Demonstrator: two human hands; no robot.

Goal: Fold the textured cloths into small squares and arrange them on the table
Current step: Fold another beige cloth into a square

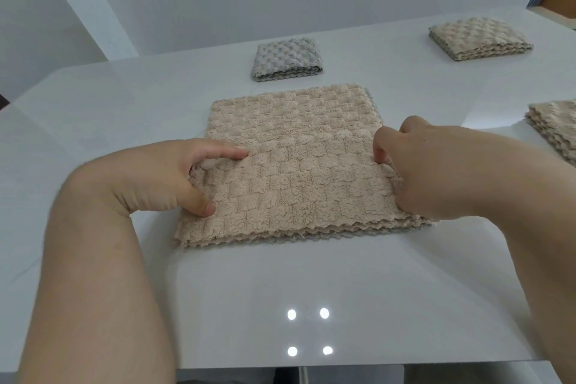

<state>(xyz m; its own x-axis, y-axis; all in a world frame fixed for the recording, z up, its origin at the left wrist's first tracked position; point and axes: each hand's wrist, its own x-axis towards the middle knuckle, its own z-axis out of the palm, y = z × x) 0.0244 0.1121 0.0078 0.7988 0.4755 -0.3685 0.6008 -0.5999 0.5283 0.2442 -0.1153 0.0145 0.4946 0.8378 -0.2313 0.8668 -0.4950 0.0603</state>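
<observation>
A beige textured cloth (293, 140) lies in the middle of the white table (93, 109), its near half folded over toward the middle. My left hand (174, 174) pinches the folded layer at its left edge, thumb low and forefinger stretched along the fold. My right hand (436, 165) grips the same layer at its right edge with curled fingers. A grey cloth (285, 58) folded into a small square lies just beyond. A beige folded square (480, 37) sits at the far right.
A stack of beige unfolded cloths (558, 128) lies at the right edge of the table, partly cut off by the frame. The table's near edge runs along the bottom. A plain wall stands behind the table.
</observation>
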